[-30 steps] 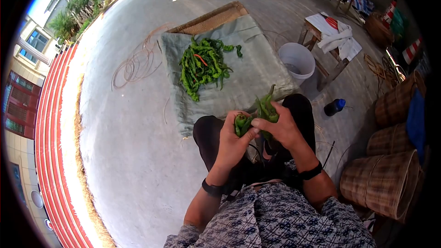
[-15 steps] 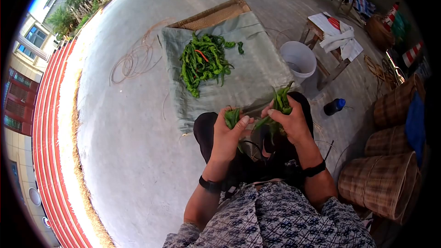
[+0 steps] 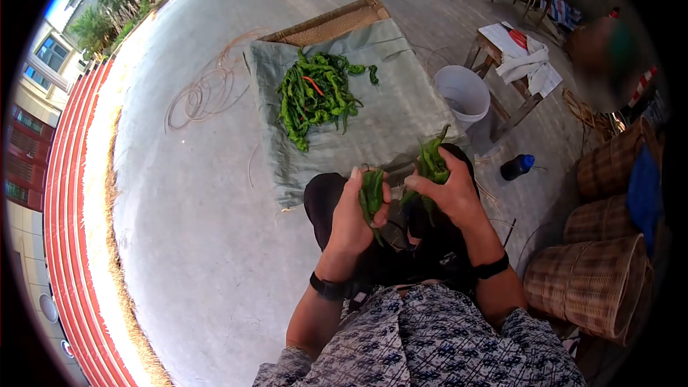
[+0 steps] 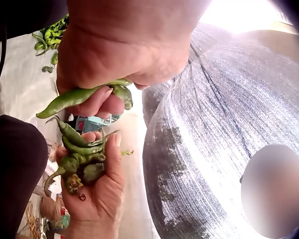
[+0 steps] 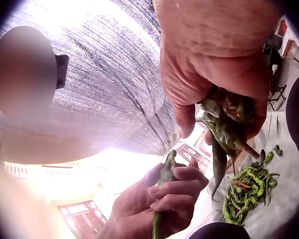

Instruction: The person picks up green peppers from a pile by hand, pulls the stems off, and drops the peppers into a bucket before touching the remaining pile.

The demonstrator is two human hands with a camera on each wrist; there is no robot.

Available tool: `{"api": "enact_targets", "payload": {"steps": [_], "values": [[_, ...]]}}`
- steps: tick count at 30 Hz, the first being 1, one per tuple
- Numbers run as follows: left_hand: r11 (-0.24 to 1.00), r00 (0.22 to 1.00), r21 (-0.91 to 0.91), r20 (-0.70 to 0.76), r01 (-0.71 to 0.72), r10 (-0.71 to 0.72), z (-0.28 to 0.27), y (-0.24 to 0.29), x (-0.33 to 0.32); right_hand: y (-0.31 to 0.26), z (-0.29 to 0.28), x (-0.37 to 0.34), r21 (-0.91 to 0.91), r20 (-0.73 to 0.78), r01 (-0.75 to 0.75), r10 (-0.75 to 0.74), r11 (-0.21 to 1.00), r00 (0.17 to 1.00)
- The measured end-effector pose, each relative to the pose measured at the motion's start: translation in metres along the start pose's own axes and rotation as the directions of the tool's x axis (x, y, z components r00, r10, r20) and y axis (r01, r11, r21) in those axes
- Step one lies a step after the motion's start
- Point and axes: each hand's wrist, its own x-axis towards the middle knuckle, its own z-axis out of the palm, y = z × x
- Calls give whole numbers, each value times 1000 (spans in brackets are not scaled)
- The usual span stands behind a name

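Note:
In the head view my left hand [image 3: 347,218] grips green peppers [image 3: 371,193] upright, its fingers curled around them. The left wrist view shows a long pepper [image 4: 67,102] sticking out past those fingers. A small gap to the right, my right hand [image 3: 460,193] holds a bunch of green peppers [image 3: 432,161] between thumb and fingers. Stems and a shrivelled dark part show on this bunch [image 5: 224,132] in the right wrist view. Beyond the knees, a pile of green peppers [image 3: 315,104] with a red pepper [image 3: 313,86] lies on a grey-green cloth [image 3: 394,115].
The cloth covers a woven tray [image 3: 337,25] on the concrete floor. To its right stand a white bucket [image 3: 466,93] and a wooden stool [image 3: 512,125] bearing a white cloth [image 3: 530,64]. A blue-capped bottle [image 3: 516,167] and wicker baskets [image 3: 573,287] are at the right; coiled wire [image 3: 197,100] lies left.
The hands, together at the peppers a second ago, have moved apart. The left fingers have closed around their peppers since half a second ago. The pile looks the same.

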Motion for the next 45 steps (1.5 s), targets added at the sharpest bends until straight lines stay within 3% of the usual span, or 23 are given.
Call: {"api": "enact_targets", "payload": {"steps": [3,6,8,23,27,28,30,33,35,37,39,45], "values": [[988,999,149,-29,-39,44,2,-5,-2,0,12,-1,-98,40,41,-38,994,999],[962,994,262,-61,-73,92,6,-7,-7,-3,26,-3,-69,81,98,-92,993,992],[941,988,324,-87,-95,129,10,-7,-11,-8,32,-6,-149,88,74,-61,986,994],[907,962,389,-142,-162,233,1,-1,-16,4,40,7,-71,206,123,-106,990,973],[886,979,455,-126,-88,162,7,0,-6,9,30,16,77,251,38,-56,996,966],[893,986,443,-94,-79,134,7,0,-1,12,27,20,250,301,-97,18,963,953],[910,999,414,-15,-20,28,8,7,9,24,17,25,380,322,-206,80,902,943],[848,984,526,-111,-59,137,22,26,19,15,-1,31,455,214,-101,1,885,977],[801,961,589,-144,-109,237,24,37,25,19,-19,38,429,146,-95,35,898,989],[807,954,568,-119,-162,276,14,44,29,20,-39,43,407,101,-95,59,909,993],[823,940,518,-97,-233,327,8,42,31,23,-53,42,498,69,-113,90,860,994],[877,933,414,-148,-243,328,13,33,31,42,-75,34,619,7,-64,76,783,997]]}}
